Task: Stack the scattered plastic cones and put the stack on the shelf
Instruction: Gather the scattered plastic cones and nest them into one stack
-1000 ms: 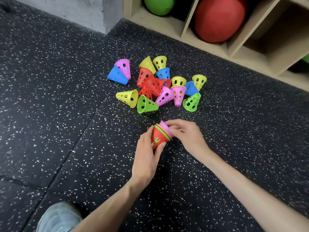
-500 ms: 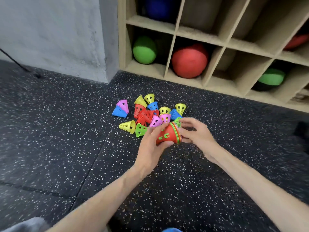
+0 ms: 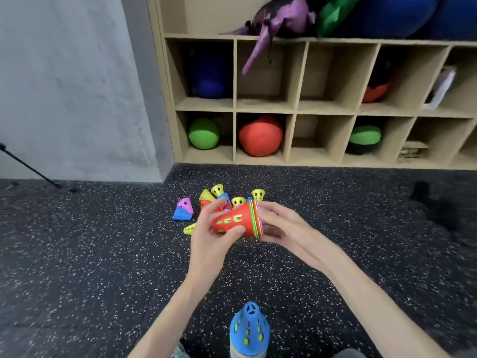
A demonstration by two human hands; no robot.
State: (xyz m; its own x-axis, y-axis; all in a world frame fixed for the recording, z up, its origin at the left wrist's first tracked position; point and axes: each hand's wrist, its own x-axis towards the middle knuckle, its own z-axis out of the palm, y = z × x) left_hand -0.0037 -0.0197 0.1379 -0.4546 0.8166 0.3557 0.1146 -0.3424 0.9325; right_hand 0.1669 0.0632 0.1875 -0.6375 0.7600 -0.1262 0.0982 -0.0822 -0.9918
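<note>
A short stack of nested cones (image 3: 236, 222), red on the outside with green and pink rims showing, lies on its side in the air above the floor. My left hand (image 3: 210, 235) grips its narrow end, thumb underneath. My right hand (image 3: 280, 226) holds the wide rim end with curled fingers. Behind my hands a pile of scattered cones (image 3: 219, 200) in yellow, blue, pink and red lies on the floor, partly hidden. A blue-topped cone stack (image 3: 249, 329) stands upright near the bottom edge. The wooden shelf (image 3: 294, 107) stands beyond the pile.
Shelf compartments hold a green ball (image 3: 204, 134), a red ball (image 3: 260, 135), a blue ball (image 3: 207, 78) and another green ball (image 3: 365, 138). A grey wall (image 3: 72, 86) stands at left with a thin black tripod leg (image 3: 31, 167) on the speckled black floor (image 3: 90, 254).
The view has tilted up, showing more of the shelf. Both hands lifted the red stack off the floor and turned it sideways. The blue-topped stack came into view at the bottom.
</note>
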